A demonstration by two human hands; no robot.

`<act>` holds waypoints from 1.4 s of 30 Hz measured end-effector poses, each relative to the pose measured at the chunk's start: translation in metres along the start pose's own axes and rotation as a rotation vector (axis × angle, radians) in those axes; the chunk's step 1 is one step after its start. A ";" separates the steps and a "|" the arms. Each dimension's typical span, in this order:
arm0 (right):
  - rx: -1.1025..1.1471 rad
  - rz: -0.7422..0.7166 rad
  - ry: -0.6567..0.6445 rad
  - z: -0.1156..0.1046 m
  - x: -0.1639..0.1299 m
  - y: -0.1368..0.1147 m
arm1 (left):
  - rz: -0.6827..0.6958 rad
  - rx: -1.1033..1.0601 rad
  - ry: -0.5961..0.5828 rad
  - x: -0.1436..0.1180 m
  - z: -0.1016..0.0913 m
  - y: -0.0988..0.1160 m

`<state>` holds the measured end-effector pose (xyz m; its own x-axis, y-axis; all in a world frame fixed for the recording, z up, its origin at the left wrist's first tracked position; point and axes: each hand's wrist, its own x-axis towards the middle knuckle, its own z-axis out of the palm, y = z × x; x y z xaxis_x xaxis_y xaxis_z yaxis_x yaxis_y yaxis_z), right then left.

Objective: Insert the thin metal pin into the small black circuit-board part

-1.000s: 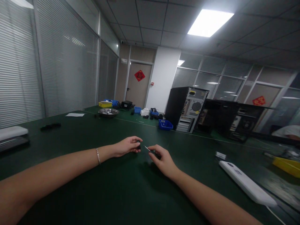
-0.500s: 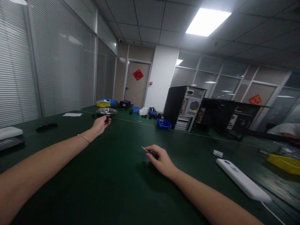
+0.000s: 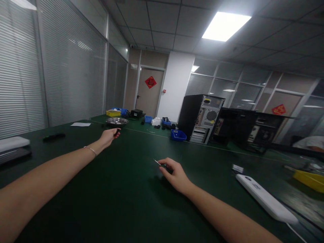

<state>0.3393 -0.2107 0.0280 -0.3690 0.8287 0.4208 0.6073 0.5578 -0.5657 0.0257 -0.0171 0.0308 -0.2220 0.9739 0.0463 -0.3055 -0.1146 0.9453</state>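
My left hand [image 3: 109, 136] is stretched out over the far left of the green table [image 3: 121, 189]. Its fingers are closed around a small black piece [image 3: 117, 132], whose kind I cannot make out. Just beyond those fingers stands a shiny metal bowl [image 3: 116, 122]. Nearer to me, my right hand [image 3: 174, 173] is low over the middle of the table. Between its thumb and fingers is a screwdriver [image 3: 157, 162], with the thin metal shaft pointing left and the dark handle mostly hidden in the hand.
A black computer tower [image 3: 199, 118] stands at the back right, with a blue bin [image 3: 178, 135] beside it. On the right lie a white power strip [image 3: 265, 197] and a yellow tray [image 3: 310, 180]. A dark object [image 3: 54, 136] and white paper [image 3: 81, 124] lie left.
The view has shifted slightly. My left hand, still around the black piece, has drawn back a little from the bowl's edge. The right hand keeps its place with the screwdriver.
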 end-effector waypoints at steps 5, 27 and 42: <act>-0.002 -0.014 0.048 0.002 0.001 0.004 | -0.067 0.117 -0.521 -0.067 0.052 -0.021; 0.020 -0.065 0.128 -0.001 0.000 0.007 | 0.289 0.430 -0.776 -0.133 0.079 -0.032; 0.009 -0.058 0.088 -0.004 -0.002 0.009 | 0.110 0.394 -0.853 -0.144 0.082 -0.033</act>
<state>0.3481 -0.2079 0.0245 -0.3403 0.7878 0.5134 0.5798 0.6056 -0.5450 0.1438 -0.1371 0.0197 0.5689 0.7938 0.2150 0.0460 -0.2917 0.9554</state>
